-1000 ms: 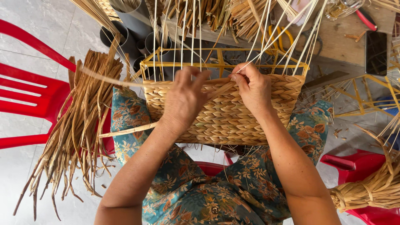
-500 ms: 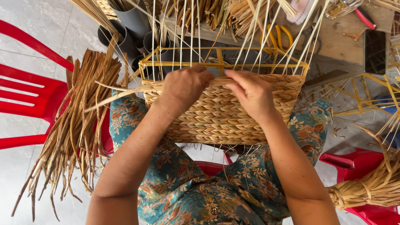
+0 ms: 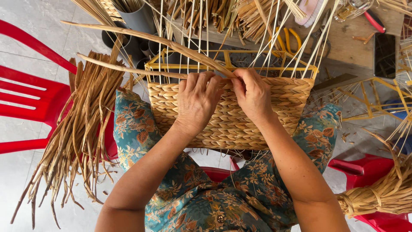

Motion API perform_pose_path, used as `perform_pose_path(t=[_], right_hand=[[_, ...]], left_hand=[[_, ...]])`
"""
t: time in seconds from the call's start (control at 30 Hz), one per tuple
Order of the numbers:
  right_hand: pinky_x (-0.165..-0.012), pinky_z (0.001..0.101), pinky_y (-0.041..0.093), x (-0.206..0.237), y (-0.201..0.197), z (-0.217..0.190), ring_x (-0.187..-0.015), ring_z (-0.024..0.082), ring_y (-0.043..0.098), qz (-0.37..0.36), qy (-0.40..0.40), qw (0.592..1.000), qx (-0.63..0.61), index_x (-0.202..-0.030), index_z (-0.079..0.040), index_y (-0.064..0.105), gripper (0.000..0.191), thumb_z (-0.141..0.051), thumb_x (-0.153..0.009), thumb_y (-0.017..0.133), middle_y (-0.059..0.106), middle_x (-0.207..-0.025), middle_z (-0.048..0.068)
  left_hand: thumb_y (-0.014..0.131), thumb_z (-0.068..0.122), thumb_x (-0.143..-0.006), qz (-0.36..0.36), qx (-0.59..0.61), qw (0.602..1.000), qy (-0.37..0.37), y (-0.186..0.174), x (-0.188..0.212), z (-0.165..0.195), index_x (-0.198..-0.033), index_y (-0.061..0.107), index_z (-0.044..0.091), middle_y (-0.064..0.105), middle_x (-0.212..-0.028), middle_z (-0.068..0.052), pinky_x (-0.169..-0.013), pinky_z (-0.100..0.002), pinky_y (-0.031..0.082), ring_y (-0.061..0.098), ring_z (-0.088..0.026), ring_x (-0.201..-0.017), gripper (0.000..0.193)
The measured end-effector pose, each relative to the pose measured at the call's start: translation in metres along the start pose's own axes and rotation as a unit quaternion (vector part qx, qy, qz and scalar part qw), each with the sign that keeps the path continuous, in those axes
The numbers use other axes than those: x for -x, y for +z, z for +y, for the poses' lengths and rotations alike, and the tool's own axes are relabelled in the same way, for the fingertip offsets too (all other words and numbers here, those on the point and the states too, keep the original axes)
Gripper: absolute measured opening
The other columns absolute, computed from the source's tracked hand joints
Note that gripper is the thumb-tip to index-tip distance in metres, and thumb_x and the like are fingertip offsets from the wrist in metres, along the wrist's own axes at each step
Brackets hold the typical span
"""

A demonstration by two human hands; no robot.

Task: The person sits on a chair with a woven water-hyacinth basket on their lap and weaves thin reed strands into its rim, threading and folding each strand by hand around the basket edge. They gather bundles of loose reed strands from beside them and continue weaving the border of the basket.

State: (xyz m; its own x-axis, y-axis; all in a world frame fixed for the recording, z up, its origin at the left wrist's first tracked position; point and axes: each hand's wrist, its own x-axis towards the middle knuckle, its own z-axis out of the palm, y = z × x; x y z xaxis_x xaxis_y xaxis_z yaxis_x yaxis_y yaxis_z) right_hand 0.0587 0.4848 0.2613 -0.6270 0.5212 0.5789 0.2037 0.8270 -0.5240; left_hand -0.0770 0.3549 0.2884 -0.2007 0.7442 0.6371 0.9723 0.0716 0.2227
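A half-woven straw basket (image 3: 231, 122) on a yellow wire frame (image 3: 274, 58) rests on my lap, with thin upright stakes rising from its rim. My left hand (image 3: 196, 101) lies flat on the woven wall at the top edge, fingers closed over a long dried weaving strand (image 3: 141, 41) that runs off to the upper left. My right hand (image 3: 254, 92) pinches the same strand at the rim, right beside my left fingers. A second loose strand (image 3: 128, 69) reaches left below it.
A bundle of dried straw (image 3: 81, 129) lies over a red plastic chair (image 3: 30, 99) on the left. Another tied bundle (image 3: 382, 193) sits on a red chair at the lower right. Grey pipes (image 3: 137, 19), yellow-handled scissors (image 3: 285, 38) and a dark phone (image 3: 385, 55) lie on the bench beyond.
Both hands have come together at the middle of the basket rim. The long strand now swings up and out to the upper left.
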Motion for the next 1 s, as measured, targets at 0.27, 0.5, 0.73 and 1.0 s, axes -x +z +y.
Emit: perform_pose_path(t=[0.27,0.5,0.73,1.0], right_hand=[[-0.071,0.0340,0.061,0.003,0.004,-0.006,-0.087,0.025,0.076,0.034,-0.002,0.999,0.002,-0.111,-0.003,0.062,0.020,0.004,-0.098,0.075,0.071,-0.101,0.010],[-0.091,0.0374,0.061,0.013,-0.006,-0.014,-0.109,0.030,0.071,0.009,-0.056,0.996,0.066,-0.123,0.002,0.067,0.036,0.015,-0.090,0.067,0.065,-0.128,0.015],[-0.089,0.0379,0.057,0.016,-0.003,-0.017,-0.108,0.029,0.066,-0.039,-0.046,0.982,0.180,-0.118,0.003,0.071,0.034,0.007,-0.084,0.070,0.062,-0.125,0.008],[-0.076,0.0354,0.060,0.004,0.001,-0.015,-0.097,0.027,0.068,-0.058,-0.035,0.979,0.192,-0.102,-0.001,0.070,0.025,0.002,-0.077,0.074,0.061,-0.112,0.008]], left_hand=[[0.071,0.019,-0.099,-0.074,0.035,0.996,-0.040,0.023,0.016,0.012,-0.091,0.064,0.011,0.064,-0.082,-0.004,-0.056,-0.031,0.053,0.065,-0.017,-0.070,0.013],[0.065,0.025,-0.097,-0.087,0.141,0.969,-0.185,0.030,0.000,-0.002,-0.113,0.077,0.018,0.072,-0.066,-0.011,-0.049,-0.041,0.055,0.070,-0.029,-0.053,0.021],[0.063,0.033,-0.098,-0.162,0.100,0.954,-0.232,0.053,-0.012,0.001,-0.109,0.076,0.024,0.073,-0.069,-0.012,-0.055,-0.045,0.057,0.071,-0.033,-0.061,0.019],[0.067,0.035,-0.093,-0.136,0.124,0.941,-0.284,0.069,-0.020,-0.009,-0.098,0.080,0.029,0.075,-0.074,-0.007,-0.059,-0.044,0.058,0.072,-0.032,-0.066,0.016]])
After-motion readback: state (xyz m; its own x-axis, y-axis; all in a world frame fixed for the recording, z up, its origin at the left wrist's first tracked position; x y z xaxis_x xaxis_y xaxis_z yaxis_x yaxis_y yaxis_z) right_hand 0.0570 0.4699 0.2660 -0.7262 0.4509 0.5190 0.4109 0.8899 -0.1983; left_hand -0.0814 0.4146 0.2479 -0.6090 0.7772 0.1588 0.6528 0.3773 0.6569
